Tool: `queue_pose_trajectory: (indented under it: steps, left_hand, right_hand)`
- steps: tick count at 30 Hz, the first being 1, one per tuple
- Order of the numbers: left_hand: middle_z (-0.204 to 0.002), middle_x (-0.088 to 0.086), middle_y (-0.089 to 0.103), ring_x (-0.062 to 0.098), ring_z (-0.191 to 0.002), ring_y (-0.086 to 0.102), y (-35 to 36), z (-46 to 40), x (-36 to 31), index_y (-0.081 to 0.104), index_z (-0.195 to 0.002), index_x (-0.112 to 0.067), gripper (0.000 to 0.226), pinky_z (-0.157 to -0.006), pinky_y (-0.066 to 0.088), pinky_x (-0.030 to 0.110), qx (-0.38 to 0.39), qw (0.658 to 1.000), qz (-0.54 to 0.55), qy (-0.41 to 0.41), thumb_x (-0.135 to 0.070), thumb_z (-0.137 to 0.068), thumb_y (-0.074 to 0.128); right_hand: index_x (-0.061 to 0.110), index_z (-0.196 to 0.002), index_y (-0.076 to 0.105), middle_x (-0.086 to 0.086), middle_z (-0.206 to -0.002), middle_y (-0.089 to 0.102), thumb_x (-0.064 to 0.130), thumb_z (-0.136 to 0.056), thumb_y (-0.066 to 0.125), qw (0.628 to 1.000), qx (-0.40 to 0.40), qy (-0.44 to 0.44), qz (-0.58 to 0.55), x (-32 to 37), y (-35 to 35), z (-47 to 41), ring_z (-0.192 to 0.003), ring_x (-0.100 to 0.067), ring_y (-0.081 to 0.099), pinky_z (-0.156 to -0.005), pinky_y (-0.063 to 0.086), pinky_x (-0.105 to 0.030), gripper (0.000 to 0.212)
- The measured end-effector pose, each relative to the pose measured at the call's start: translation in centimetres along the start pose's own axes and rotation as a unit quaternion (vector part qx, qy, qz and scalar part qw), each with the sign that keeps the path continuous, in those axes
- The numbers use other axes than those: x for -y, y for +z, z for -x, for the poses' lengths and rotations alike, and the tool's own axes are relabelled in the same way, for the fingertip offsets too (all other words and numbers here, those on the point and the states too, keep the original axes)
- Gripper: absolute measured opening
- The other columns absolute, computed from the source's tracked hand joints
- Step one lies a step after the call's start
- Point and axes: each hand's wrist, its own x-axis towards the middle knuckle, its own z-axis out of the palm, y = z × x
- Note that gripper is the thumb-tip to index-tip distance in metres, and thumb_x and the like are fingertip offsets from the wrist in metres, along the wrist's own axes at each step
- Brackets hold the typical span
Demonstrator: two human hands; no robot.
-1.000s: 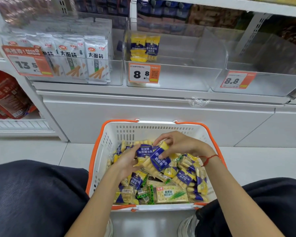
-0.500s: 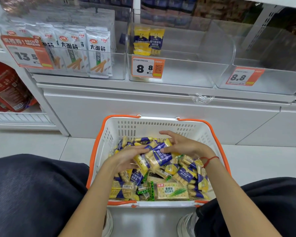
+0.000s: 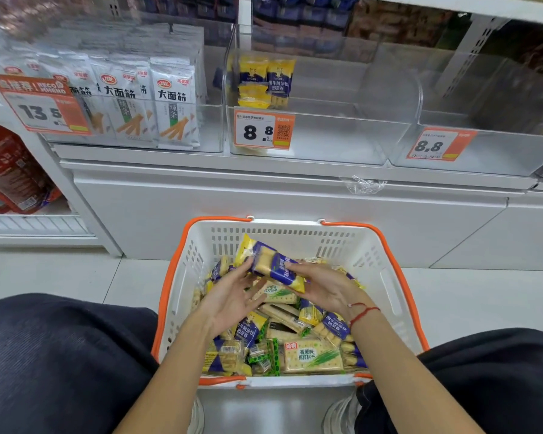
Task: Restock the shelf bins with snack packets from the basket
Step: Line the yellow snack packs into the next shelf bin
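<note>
Bags of spicy gluten sticks (image 3: pixel 173 101) are standing at ten o'clock in the left bin (image 3: pixel 132 126), behind a 13.5 price tag (image 3: pixel 41 111). At twelve o'clock we are seeing the middle bin (image 3: pixel 323 136), tagged 8.8, keeping a few yellow-and-blue packets (image 3: pixel 265 81) at its back. At six o'clock our left hand (image 3: pixel 229 303) is cupping, fingers relaxed and spread, against the lower edge of a yellow-and-blue snack packet (image 3: pixel 271 261), while our right hand (image 3: pixel 323 288) is pinching its other end. We are holding it just above the white basket (image 3: pixel 367 258) of packets.
</note>
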Motion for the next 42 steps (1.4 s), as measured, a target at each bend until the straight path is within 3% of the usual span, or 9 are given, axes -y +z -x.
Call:
queue_pose_trajectory:
  steps: [5, 10, 16, 22, 26, 29, 33, 36, 42]
  left_hand:
    - [-0.110, 0.002, 0.071, 0.017, -0.103, 0.062, 0.2, -0.9, -0.9, 0.064, -0.118, -0.021, 0.039, -0.097, 0.044, 0.037, -0.127, 0.981, -0.116, 0.088, -0.048, -0.091, 0.054]
    - [-0.104, 0.004, 0.070, 0.016, -0.092, 0.063, 2.3, -0.8, -1.3, 0.062, -0.107, -0.017, 0.029, -0.090, 0.048, 0.037, -0.103, 0.956, -0.272, 0.029, -0.036, -0.100, 0.040]
    - [-0.113, 0.007, 0.068, 0.022, -0.102, 0.064, 3.0, -0.8, -0.6, 0.059, -0.112, -0.021, 0.054, -0.091, 0.049, 0.043, -0.045, 0.980, -0.192, -0.009, -0.055, -0.100, 0.018]
    - [-0.116, 0.004, 0.068, 0.020, -0.108, 0.064, 2.2, -0.6, 0.2, 0.053, -0.127, -0.023, 0.041, -0.100, 0.047, 0.047, -0.034, 0.979, -0.199, 0.022, -0.049, -0.097, 0.040]
    - [-0.109, 0.005, 0.071, 0.021, -0.102, 0.066, 0.6, -0.6, 0.1, 0.053, -0.129, -0.022, 0.046, -0.096, 0.048, 0.040, -0.084, 0.978, -0.188, 0.041, -0.052, -0.098, 0.035]
    - [-0.113, 0.011, 0.069, 0.026, -0.108, 0.063, -1.0, -1.4, 0.1, 0.050, -0.135, -0.016, 0.059, -0.102, 0.045, 0.044, -0.190, 0.957, -0.208, 0.062, -0.056, -0.098, 0.028]
    - [-0.103, 0.011, 0.070, 0.019, -0.088, 0.067, -2.6, -2.1, -0.8, 0.055, -0.124, -0.016, 0.061, -0.073, 0.051, 0.029, -0.256, 0.943, -0.187, 0.096, -0.059, -0.097, 0.020]
    - [-0.098, 0.011, 0.070, 0.018, -0.082, 0.066, -2.7, -2.5, -1.2, 0.055, -0.117, -0.018, 0.054, -0.071, 0.050, 0.029, -0.249, 0.953, -0.144, 0.092, -0.056, -0.099, 0.022]
    - [-0.072, -0.001, 0.072, 0.019, -0.073, 0.064, -2.5, -2.7, -0.8, 0.060, -0.096, -0.019, 0.025, -0.070, 0.049, 0.033, -0.223, 0.962, -0.116, 0.104, -0.034, -0.098, 0.041]
  right_hand:
    - [0.010, -0.099, 0.064, -0.003, -0.097, 0.072, 0.013, -0.077, 0.076, 0.973, 0.001, -0.100, 0.208, 1.7, 0.5, 1.0, -0.082, -0.010, 0.068, -0.070, 0.056, -0.020, 0.025]
    - [0.020, -0.097, 0.068, -0.001, -0.104, 0.067, 0.024, -0.070, 0.083, 0.856, 0.023, -0.211, 0.472, 3.1, 1.5, 1.6, -0.096, -0.012, 0.062, -0.080, 0.053, -0.026, 0.031]
    - [0.022, -0.095, 0.065, 0.010, -0.096, 0.064, 0.025, -0.072, 0.082, 0.854, -0.044, -0.313, 0.413, 0.5, 1.8, 0.0, -0.098, -0.009, 0.058, -0.079, 0.047, -0.016, 0.029]
    - [0.028, -0.104, 0.066, 0.018, -0.103, 0.058, 0.029, -0.087, 0.066, 0.805, -0.107, -0.379, 0.445, -3.1, 2.3, -2.4, -0.109, -0.009, 0.041, -0.086, 0.033, -0.021, 0.017]
    - [0.028, -0.129, 0.054, 0.013, -0.126, 0.039, 0.034, -0.103, 0.033, 0.895, -0.029, -0.298, 0.330, -3.6, 3.9, -3.6, -0.123, -0.003, 0.032, -0.104, 0.028, -0.024, 0.035]
    - [0.017, -0.128, 0.050, 0.008, -0.118, 0.043, 0.034, -0.104, 0.025, 0.923, -0.120, -0.232, 0.282, -4.7, 3.9, -5.8, -0.115, -0.009, 0.038, -0.103, 0.032, -0.031, 0.039]
    - [0.009, -0.131, 0.050, -0.012, -0.139, 0.038, 0.050, -0.096, 0.041, 0.757, -0.084, -0.048, 0.646, -9.4, 1.9, -8.0, -0.133, -0.032, 0.030, -0.107, 0.031, -0.044, 0.055]
    - [0.011, -0.127, 0.049, -0.012, -0.133, 0.037, 0.050, -0.090, 0.054, 0.660, -0.082, -0.079, 0.743, -12.8, 1.7, -7.8, -0.127, -0.029, 0.032, -0.104, 0.035, -0.038, 0.054]
    - [0.012, -0.112, 0.045, 0.000, -0.093, 0.053, 0.020, -0.086, 0.068, 0.832, -0.052, -0.089, 0.545, -12.0, 1.4, -7.5, -0.079, -0.015, 0.053, -0.070, 0.047, -0.031, 0.035]
